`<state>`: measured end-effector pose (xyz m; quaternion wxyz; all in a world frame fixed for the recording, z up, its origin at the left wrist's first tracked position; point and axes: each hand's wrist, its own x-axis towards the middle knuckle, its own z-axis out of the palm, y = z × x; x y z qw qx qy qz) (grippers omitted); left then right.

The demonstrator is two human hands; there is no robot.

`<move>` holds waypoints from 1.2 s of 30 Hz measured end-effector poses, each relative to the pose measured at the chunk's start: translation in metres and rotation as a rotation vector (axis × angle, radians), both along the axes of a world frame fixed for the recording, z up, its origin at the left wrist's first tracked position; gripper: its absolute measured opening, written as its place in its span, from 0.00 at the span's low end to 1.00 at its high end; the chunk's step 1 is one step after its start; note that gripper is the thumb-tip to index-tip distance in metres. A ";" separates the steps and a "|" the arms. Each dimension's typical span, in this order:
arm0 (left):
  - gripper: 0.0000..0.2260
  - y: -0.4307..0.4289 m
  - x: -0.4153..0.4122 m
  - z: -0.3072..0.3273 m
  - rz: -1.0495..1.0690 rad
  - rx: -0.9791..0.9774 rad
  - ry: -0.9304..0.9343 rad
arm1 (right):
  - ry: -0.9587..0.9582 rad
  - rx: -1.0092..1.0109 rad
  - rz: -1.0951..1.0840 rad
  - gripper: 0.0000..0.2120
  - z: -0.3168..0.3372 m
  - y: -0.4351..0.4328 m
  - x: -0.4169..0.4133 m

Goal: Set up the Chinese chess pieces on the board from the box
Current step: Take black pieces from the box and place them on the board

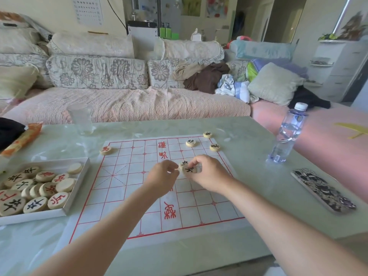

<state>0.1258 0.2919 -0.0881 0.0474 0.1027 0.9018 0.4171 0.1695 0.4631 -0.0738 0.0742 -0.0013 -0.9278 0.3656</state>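
The hands meet above the middle of the board (127, 186): the right hand (207, 174) grips two black pieces (188, 169), and the left hand (163, 176) pinches the edge of one. Three placed pieces (190, 143) sit at the board's far right, a red piece (106, 150) at its far left corner. The box (39, 216), left on the worktop (249, 156), holds the rest

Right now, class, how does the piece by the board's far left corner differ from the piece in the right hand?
The corner piece shows red lettering, the held piece black. The corner piece lies flat; the held piece is pinched in the right hand. Both are pale discs.
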 end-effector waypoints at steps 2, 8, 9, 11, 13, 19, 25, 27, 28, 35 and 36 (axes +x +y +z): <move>0.12 0.007 0.000 -0.012 -0.070 -0.219 0.193 | -0.006 0.038 -0.081 0.11 -0.001 0.022 0.004; 0.18 0.035 -0.009 -0.023 -0.166 -0.334 0.329 | -0.076 0.095 -0.238 0.10 -0.008 0.088 0.014; 0.19 0.040 -0.011 -0.021 -0.164 -0.341 0.334 | -0.093 0.090 -0.243 0.10 -0.009 0.097 0.016; 0.20 0.050 -0.016 -0.021 -0.172 -0.379 0.322 | -0.119 0.078 -0.247 0.11 -0.012 0.110 0.021; 0.19 0.057 -0.019 -0.023 -0.188 -0.428 0.283 | -0.143 0.079 -0.243 0.11 -0.013 0.119 0.026; 0.17 0.063 -0.020 -0.030 -0.198 -0.451 0.277 | -0.163 0.067 -0.230 0.09 -0.012 0.131 0.042; 0.19 0.063 -0.018 -0.027 -0.203 -0.463 0.282 | -0.222 0.127 -0.218 0.05 -0.011 0.129 0.045; 0.19 0.062 -0.016 -0.025 -0.206 -0.453 0.298 | -0.191 0.150 -0.219 0.04 -0.005 0.124 0.043; 0.19 0.061 -0.015 -0.024 -0.204 -0.442 0.304 | -0.171 0.163 -0.209 0.03 -0.003 0.120 0.041; 0.15 0.033 -0.006 -0.015 -0.159 -0.369 0.359 | -0.120 0.224 -0.087 0.05 0.008 0.071 0.020; 0.14 0.025 -0.006 -0.014 -0.147 -0.365 0.361 | -0.111 0.226 -0.063 0.04 0.010 0.060 0.016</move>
